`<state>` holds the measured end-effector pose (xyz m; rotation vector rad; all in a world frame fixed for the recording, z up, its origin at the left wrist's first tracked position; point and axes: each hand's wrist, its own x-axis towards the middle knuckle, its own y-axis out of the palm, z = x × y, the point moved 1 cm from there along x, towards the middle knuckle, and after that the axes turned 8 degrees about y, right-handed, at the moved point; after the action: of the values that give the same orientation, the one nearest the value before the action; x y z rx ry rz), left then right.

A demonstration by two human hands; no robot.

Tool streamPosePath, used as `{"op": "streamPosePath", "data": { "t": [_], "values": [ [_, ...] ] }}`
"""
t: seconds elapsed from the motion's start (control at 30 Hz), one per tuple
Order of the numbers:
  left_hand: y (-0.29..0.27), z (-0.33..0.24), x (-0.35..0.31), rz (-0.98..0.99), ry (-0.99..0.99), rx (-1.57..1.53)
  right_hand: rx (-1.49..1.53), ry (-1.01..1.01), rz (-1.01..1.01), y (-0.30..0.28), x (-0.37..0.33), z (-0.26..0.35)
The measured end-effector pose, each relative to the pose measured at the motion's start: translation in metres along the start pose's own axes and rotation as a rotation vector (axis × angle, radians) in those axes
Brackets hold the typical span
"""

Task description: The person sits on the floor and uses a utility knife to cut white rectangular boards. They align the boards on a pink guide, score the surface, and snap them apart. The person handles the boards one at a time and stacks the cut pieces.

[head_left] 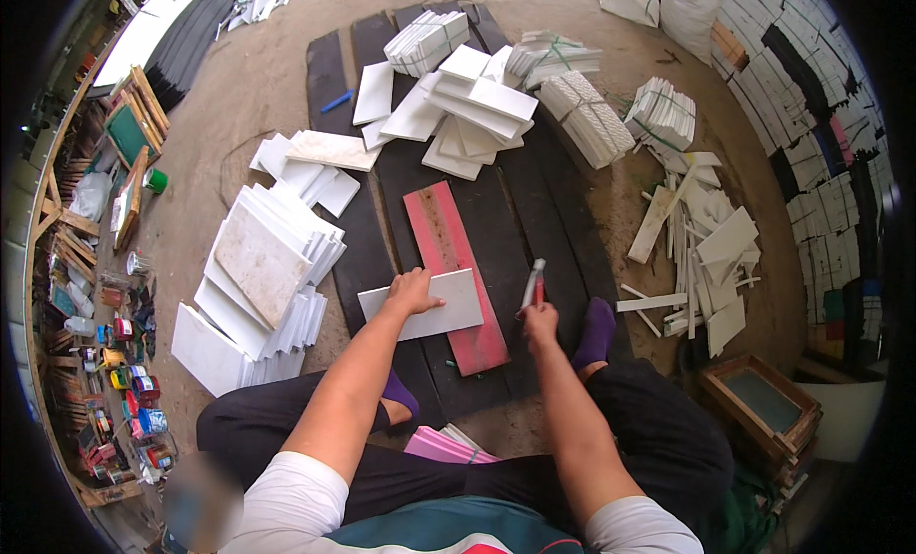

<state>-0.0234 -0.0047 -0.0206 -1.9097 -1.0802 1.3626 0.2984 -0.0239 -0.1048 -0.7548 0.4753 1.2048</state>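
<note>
My left hand (412,292) is closed over the upper edge of a flat white board (456,304), thumb on its face. The board lies across a long red plank (482,346) with a worn brown strip along it. To the right of the plank, my right hand (540,321) is wrapped round a small tool (538,275) with a red part and a pale, shiny end pointing away from me. The tool is held apart from the white board, and its exact kind cannot be made out. Dark boards (549,225) lie beneath everything.
A large leaning stack of white sheets (258,258) stands left. White boards (477,105) are heaped ahead, beside string-tied bundles (584,117). Offcuts (711,249) are piled right, near wooden frames (763,406). A blue stick (337,102) lies far left; paint pots (143,387) line the left side.
</note>
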Motion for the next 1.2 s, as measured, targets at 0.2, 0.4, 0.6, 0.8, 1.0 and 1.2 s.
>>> {"op": "streamPosePath", "data": {
  "t": [0.2, 0.4, 0.6, 0.8, 1.0, 1.2],
  "values": [
    [-0.022, -0.006, 0.006, -0.290, -0.074, -0.572, 0.604, -0.068, -0.114, -0.038, -0.003, 0.080],
    [-0.011, -0.036, 0.003, -0.553, -0.057, -1.564, 0.155, -0.057, 0.524, 0.031, -0.063, 0.064],
    [0.033, -0.012, -0.015, -0.747, -0.171, -1.539, 0.316, 0.102, 0.668, 0.063, -0.092, 0.042],
    [0.054, 0.004, -0.022, -0.929, -0.239, -1.697, 0.161, 0.166, 0.594, 0.070, -0.093, 0.040],
    [0.054, 0.015, -0.034, -0.992, -0.510, -1.916, -0.097, 0.139, 0.592, 0.069, -0.071, 0.029],
    [0.067, 0.034, -0.038, -1.046, -0.612, -1.936, 0.383, 0.312, 0.719, 0.091, -0.105, 0.046]
  ]
}}
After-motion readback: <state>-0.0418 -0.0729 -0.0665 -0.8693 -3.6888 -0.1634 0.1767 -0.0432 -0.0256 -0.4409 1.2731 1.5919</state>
